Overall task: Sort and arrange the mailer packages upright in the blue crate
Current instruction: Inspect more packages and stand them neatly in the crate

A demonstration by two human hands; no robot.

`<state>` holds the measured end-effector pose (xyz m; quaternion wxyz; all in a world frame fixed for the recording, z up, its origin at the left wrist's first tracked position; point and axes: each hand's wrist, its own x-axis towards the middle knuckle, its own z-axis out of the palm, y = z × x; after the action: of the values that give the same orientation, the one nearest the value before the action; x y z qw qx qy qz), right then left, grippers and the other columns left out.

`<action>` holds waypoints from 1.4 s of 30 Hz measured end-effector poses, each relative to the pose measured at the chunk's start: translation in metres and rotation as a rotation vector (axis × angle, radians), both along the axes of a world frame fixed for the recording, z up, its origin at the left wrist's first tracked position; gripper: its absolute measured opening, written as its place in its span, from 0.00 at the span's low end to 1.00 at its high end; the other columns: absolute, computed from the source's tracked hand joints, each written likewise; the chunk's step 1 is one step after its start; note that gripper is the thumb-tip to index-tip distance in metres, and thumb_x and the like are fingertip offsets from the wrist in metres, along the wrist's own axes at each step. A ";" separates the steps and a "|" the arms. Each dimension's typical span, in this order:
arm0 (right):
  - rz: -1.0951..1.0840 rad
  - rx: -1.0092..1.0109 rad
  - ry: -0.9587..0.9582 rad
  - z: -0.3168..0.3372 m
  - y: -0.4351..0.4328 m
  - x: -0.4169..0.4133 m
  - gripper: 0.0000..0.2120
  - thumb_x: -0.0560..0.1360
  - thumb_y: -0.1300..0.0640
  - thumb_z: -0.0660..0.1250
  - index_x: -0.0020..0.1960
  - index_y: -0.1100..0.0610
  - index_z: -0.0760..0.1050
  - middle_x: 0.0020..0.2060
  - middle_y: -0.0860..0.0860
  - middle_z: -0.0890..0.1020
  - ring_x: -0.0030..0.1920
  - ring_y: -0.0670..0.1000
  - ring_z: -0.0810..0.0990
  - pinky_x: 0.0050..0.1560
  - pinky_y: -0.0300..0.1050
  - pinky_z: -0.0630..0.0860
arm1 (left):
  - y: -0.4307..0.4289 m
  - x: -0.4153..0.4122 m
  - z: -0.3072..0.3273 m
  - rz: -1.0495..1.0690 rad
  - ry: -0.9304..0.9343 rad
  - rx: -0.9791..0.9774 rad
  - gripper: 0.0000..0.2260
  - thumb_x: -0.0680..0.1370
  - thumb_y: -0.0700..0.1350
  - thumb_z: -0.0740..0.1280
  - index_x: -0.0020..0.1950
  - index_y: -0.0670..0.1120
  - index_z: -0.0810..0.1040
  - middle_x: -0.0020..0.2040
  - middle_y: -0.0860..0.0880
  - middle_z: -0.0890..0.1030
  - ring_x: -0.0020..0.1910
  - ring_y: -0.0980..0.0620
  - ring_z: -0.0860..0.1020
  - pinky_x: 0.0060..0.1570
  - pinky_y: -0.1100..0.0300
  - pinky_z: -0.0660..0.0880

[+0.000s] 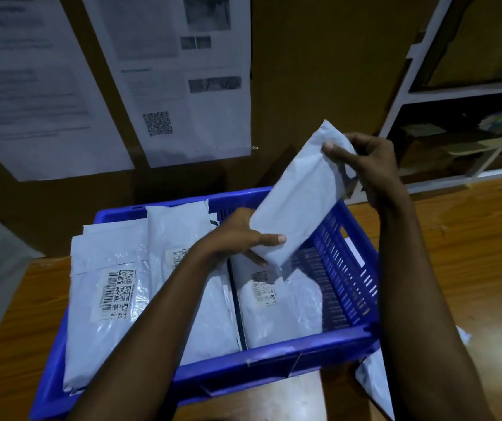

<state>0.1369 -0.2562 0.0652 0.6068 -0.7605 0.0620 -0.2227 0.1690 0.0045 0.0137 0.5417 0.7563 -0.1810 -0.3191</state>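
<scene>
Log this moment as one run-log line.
held mailer: tilted over blue crate | left hand: grips lower end | right hand: grips upper end | other mailers: inside crate

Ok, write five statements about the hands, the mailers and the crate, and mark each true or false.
1. The left hand and right hand both hold one white mailer above the blue crate. True.
2. The crate stands on a metal floor. False: it stands on a wooden table.
3. A labelled mailer in the crate shows barcodes. True.
4. The crate's right end is packed full. False: bare crate floor shows there.
5. The wall behind is bare. False: printed sheets hang there.
</scene>
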 end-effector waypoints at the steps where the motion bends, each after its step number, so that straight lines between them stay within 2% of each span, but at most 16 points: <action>1: -0.021 0.023 -0.007 -0.002 0.001 0.001 0.09 0.75 0.53 0.77 0.52 0.55 0.85 0.46 0.48 0.88 0.47 0.49 0.86 0.45 0.48 0.82 | 0.001 0.000 0.003 0.055 0.008 -0.046 0.18 0.71 0.42 0.80 0.60 0.45 0.82 0.53 0.48 0.86 0.48 0.46 0.86 0.41 0.45 0.85; 5: -0.069 0.160 -0.011 -0.005 0.000 0.005 0.09 0.77 0.53 0.74 0.53 0.58 0.84 0.43 0.46 0.87 0.44 0.46 0.85 0.42 0.44 0.80 | 0.009 0.007 0.020 0.368 -0.119 -0.281 0.16 0.70 0.39 0.80 0.56 0.40 0.83 0.47 0.46 0.87 0.41 0.49 0.85 0.33 0.54 0.82; 8: 0.012 0.257 0.044 -0.007 0.001 0.007 0.09 0.79 0.55 0.72 0.56 0.58 0.83 0.46 0.49 0.88 0.45 0.49 0.86 0.43 0.45 0.81 | 0.021 0.013 0.030 0.582 -0.201 -0.477 0.14 0.72 0.37 0.78 0.56 0.40 0.83 0.48 0.46 0.87 0.42 0.52 0.85 0.37 0.60 0.81; 13: 0.278 0.190 0.178 -0.011 -0.001 0.006 0.16 0.76 0.56 0.73 0.64 0.54 0.81 0.58 0.53 0.86 0.57 0.56 0.86 0.57 0.53 0.81 | 0.037 0.023 0.037 0.776 -0.204 -0.599 0.15 0.74 0.40 0.77 0.59 0.39 0.83 0.52 0.45 0.87 0.52 0.44 0.86 0.50 0.51 0.84; 17: 0.322 0.202 0.187 -0.013 -0.001 0.008 0.20 0.73 0.54 0.74 0.64 0.55 0.81 0.59 0.54 0.86 0.61 0.61 0.83 0.57 0.59 0.78 | 0.045 0.025 0.039 0.815 -0.230 -0.618 0.15 0.74 0.41 0.77 0.59 0.41 0.83 0.50 0.48 0.87 0.48 0.50 0.86 0.44 0.56 0.83; 21: 0.302 0.208 0.142 -0.018 0.000 0.013 0.20 0.73 0.53 0.75 0.64 0.55 0.82 0.59 0.55 0.86 0.58 0.59 0.84 0.53 0.56 0.78 | 0.047 0.026 0.039 0.787 -0.277 -0.625 0.08 0.76 0.40 0.75 0.54 0.44 0.84 0.45 0.53 0.87 0.44 0.55 0.84 0.42 0.59 0.82; 24: 0.268 0.215 0.057 -0.021 -0.001 0.015 0.15 0.75 0.60 0.74 0.61 0.58 0.81 0.52 0.53 0.87 0.49 0.52 0.85 0.46 0.47 0.80 | 0.046 0.028 0.037 0.788 -0.259 -0.601 0.04 0.78 0.45 0.73 0.51 0.46 0.85 0.42 0.54 0.87 0.43 0.56 0.82 0.42 0.59 0.81; 26: 0.249 0.262 -0.014 -0.022 -0.001 0.014 0.13 0.75 0.63 0.73 0.59 0.56 0.81 0.49 0.50 0.87 0.48 0.49 0.86 0.45 0.42 0.82 | 0.046 0.028 0.034 0.794 -0.318 -0.526 0.06 0.78 0.50 0.73 0.49 0.48 0.86 0.39 0.56 0.85 0.41 0.58 0.80 0.43 0.60 0.79; 29: 0.234 0.331 -0.110 -0.024 0.000 0.016 0.13 0.66 0.57 0.78 0.49 0.52 0.81 0.49 0.46 0.87 0.52 0.47 0.85 0.47 0.42 0.83 | 0.047 0.027 0.031 0.756 -0.459 -0.340 0.16 0.79 0.56 0.70 0.50 0.44 0.86 0.31 0.57 0.79 0.30 0.61 0.74 0.34 0.62 0.73; 31: 0.261 0.309 -0.159 -0.026 -0.001 0.018 0.12 0.67 0.63 0.79 0.43 0.48 0.83 0.60 0.48 0.84 0.63 0.49 0.82 0.55 0.48 0.83 | 0.043 0.024 0.036 0.684 -0.302 -0.413 0.21 0.79 0.61 0.66 0.53 0.44 0.85 0.33 0.46 0.80 0.27 0.53 0.74 0.30 0.58 0.75; 33: 0.291 0.278 -0.192 -0.029 -0.003 0.020 0.23 0.70 0.77 0.71 0.39 0.47 0.83 0.69 0.53 0.78 0.69 0.50 0.78 0.59 0.49 0.81 | 0.038 0.020 0.042 0.634 -0.118 -0.544 0.27 0.78 0.64 0.64 0.58 0.41 0.83 0.35 0.40 0.82 0.28 0.48 0.76 0.31 0.53 0.79; 34: 0.306 0.294 -0.201 -0.029 -0.003 0.020 0.27 0.71 0.81 0.66 0.38 0.48 0.83 0.72 0.54 0.75 0.71 0.50 0.77 0.59 0.50 0.81 | 0.037 0.019 0.044 0.626 -0.081 -0.573 0.27 0.78 0.63 0.64 0.59 0.40 0.81 0.36 0.41 0.83 0.29 0.46 0.78 0.33 0.51 0.81; 37: 0.357 0.289 -0.215 -0.031 -0.005 0.020 0.28 0.72 0.83 0.60 0.37 0.50 0.81 0.78 0.52 0.69 0.75 0.55 0.72 0.61 0.64 0.78 | 0.037 0.019 0.044 0.637 -0.046 -0.673 0.15 0.81 0.52 0.68 0.58 0.40 0.76 0.38 0.44 0.82 0.29 0.46 0.79 0.32 0.51 0.82; 38: 0.384 0.277 -0.220 -0.031 -0.006 0.020 0.27 0.72 0.82 0.60 0.37 0.51 0.81 0.78 0.50 0.69 0.74 0.56 0.73 0.59 0.64 0.74 | 0.038 0.019 0.044 0.638 -0.028 -0.704 0.14 0.80 0.49 0.69 0.59 0.41 0.76 0.40 0.43 0.82 0.28 0.47 0.79 0.30 0.52 0.81; 40: 0.444 0.297 -0.223 -0.031 -0.003 0.018 0.25 0.72 0.80 0.60 0.35 0.52 0.79 0.78 0.48 0.70 0.71 0.52 0.77 0.54 0.56 0.67 | 0.039 0.018 0.046 0.635 0.020 -0.726 0.17 0.79 0.49 0.71 0.61 0.40 0.77 0.41 0.41 0.81 0.26 0.49 0.78 0.28 0.54 0.80; 42: 0.478 0.351 -0.218 -0.029 0.001 0.014 0.26 0.73 0.81 0.58 0.33 0.52 0.77 0.77 0.50 0.71 0.73 0.52 0.75 0.55 0.57 0.72 | 0.040 0.017 0.048 0.626 0.063 -0.699 0.18 0.78 0.52 0.70 0.60 0.39 0.79 0.40 0.41 0.83 0.25 0.51 0.76 0.27 0.56 0.79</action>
<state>0.1505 -0.2550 0.0367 0.7669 -0.6088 -0.1466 -0.1400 0.1862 0.0443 0.0615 0.8394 0.5365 -0.0244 -0.0832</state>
